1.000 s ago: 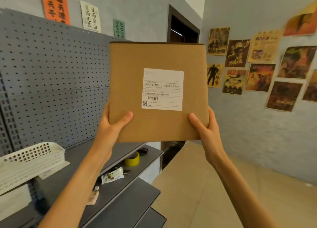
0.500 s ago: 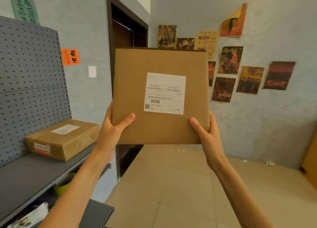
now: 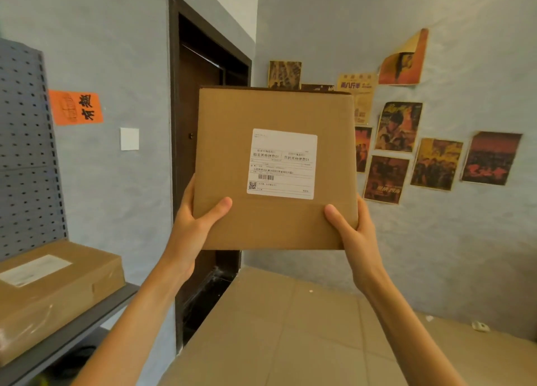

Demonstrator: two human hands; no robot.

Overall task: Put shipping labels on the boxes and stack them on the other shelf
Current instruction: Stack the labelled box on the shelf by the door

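Left hand (image 3: 194,228) and right hand (image 3: 353,231) clamp the box (image 3: 276,118) at frame centre, thumbs on its front. Label (image 3: 282,163) faces the camera. A second box (image 3: 55,287) sits on the shelf (image 3: 87,324), lower left.

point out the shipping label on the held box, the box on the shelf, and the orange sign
shipping label (image 3: 282,163), head view, middle of the white sticker
box on the shelf (image 3: 55,292), head view, its brown top face
orange sign (image 3: 76,107), head view, centre of the paper

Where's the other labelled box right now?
In the head view, the second labelled box lies on the grey shelf at lower left, below the pegboard, left of the doorway.
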